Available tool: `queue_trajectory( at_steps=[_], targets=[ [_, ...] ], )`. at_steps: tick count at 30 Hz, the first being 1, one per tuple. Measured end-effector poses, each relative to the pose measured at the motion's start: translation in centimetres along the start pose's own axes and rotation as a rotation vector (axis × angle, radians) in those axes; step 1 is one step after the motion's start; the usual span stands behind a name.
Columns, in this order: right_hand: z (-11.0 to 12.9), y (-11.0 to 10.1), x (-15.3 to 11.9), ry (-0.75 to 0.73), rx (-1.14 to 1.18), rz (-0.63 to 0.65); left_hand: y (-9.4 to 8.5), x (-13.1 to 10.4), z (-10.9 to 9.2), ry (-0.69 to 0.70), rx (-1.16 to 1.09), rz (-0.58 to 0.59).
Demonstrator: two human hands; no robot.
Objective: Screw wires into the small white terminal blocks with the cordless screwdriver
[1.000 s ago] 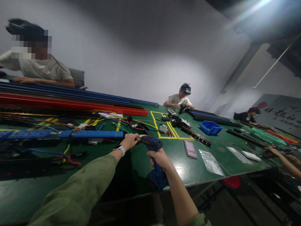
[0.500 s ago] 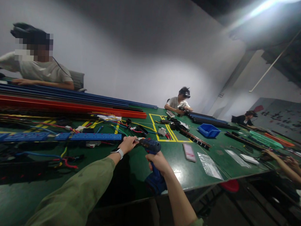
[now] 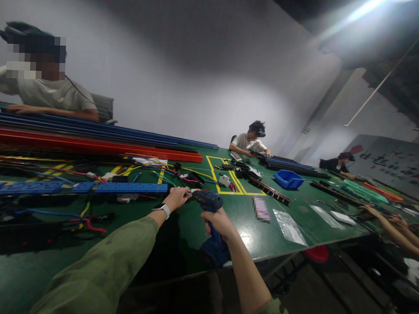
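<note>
My right hand is wrapped round the grip of a blue cordless drill, whose nose points left. Its front end meets the fingers of my left hand, which are closed at the right end of a long blue socket strip. What exactly the left fingers pinch, strip end or a small part by the drill's tip, is hidden. A watch sits on my left wrist. Coloured wires lie in front of the strip, and more wires run behind it.
Red and blue long profiles lie across the back left of the green table. To the right are a blue bin, a pink-white packet and a plastic bag. Co-workers sit behind the table; another person's hands show at right.
The whole view has shifted slightly, scenery moving a little left. My hands, the drill and the strip keep the same arrangement. The co-worker at the back has moved their hands.
</note>
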State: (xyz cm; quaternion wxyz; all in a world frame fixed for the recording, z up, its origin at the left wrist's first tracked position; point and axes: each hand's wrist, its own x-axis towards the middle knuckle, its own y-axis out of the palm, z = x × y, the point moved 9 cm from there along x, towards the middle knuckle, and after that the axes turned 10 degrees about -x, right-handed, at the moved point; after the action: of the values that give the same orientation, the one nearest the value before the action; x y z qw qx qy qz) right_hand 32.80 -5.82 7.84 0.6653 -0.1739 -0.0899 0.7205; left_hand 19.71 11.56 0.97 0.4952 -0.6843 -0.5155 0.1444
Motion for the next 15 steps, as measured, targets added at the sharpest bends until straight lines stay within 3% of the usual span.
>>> queue_trajectory(
  at_steps=[15],
  targets=[
    [-0.04, 0.03, -0.04, 0.009, 0.001, 0.014, -0.13, -0.14, -0.16, -0.017, -0.010, 0.002]
  ],
)
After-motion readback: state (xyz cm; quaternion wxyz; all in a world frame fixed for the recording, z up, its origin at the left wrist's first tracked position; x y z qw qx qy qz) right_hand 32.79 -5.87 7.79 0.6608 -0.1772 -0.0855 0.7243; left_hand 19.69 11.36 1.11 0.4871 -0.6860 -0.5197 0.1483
